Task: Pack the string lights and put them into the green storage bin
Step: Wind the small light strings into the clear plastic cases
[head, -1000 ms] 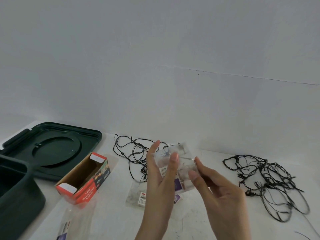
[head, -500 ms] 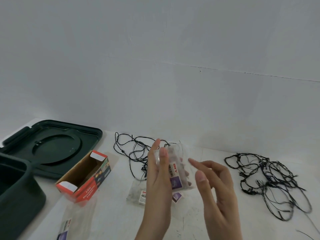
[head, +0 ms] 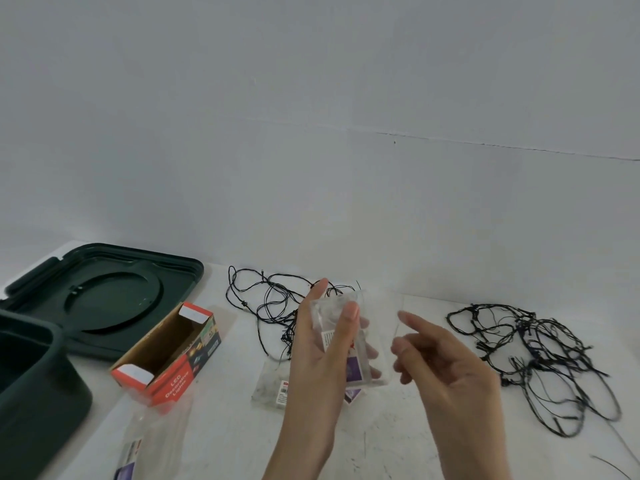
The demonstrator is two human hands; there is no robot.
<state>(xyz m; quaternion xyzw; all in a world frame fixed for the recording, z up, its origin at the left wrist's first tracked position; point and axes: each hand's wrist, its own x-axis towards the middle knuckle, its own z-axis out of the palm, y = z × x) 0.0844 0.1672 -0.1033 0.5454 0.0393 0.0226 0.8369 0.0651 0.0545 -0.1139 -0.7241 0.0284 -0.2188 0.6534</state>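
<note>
Pinching a crinkly clear plastic pouch (head: pixel 360 368), the left hand (head: pixel 322 355) held it upright above the scuffed white table (head: pixel 225 438), thumb and fingers clamped on its glossy faces. The right hand (head: pixel 450 375) hung just beside it, fingers loosely spread and apparently holding nothing, though motion blur softened them. Thin black string lights (head: pixel 263 299) lay tangled beyond the pouch, partly hidden by it. A second tangle (head: pixel 536 351) sprawled at right. The smooth dark green storage bin (head: pixel 34 375) sat near left, its lid (head: pixel 104 292) flat behind, with an open orange cardboard box (head: pixel 169 355) just right of it.
</note>
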